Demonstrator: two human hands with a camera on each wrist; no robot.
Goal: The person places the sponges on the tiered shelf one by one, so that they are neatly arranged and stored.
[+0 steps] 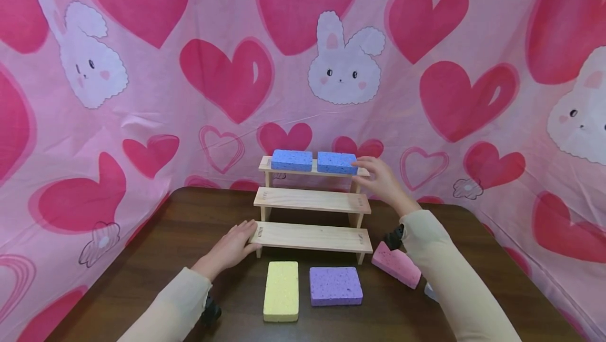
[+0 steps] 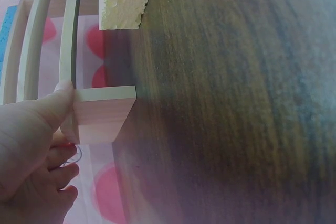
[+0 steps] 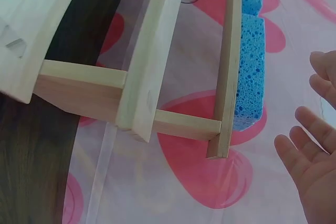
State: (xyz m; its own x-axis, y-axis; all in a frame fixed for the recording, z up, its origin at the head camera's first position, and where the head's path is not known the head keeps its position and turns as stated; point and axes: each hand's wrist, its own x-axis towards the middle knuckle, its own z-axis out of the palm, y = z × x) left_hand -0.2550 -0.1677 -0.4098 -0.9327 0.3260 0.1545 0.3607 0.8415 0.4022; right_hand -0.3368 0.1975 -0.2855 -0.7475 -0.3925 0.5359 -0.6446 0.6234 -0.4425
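A three-step wooden stand (image 1: 312, 201) stands on the brown table. My left hand (image 1: 232, 244) holds the left end of its lowest step, the thumb at the front edge in the left wrist view. Two blue sponges (image 1: 292, 160) lie side by side on the top step. Close to the right-hand blue sponge (image 1: 337, 162) is my right hand (image 1: 382, 181), its fingers spread and relaxed. The right wrist view shows a gap between that hand (image 3: 315, 129) and the blue sponge (image 3: 251, 72). The middle and lowest steps bear nothing.
In front of the stand lie a yellow sponge (image 1: 281, 292) and a purple sponge (image 1: 336, 285). A pink sponge (image 1: 396, 265) lies by the stand's right foot. A pale item (image 1: 431, 292) is mostly hidden by the right sleeve. Behind hangs a pink heart-and-rabbit cloth (image 1: 289, 89).
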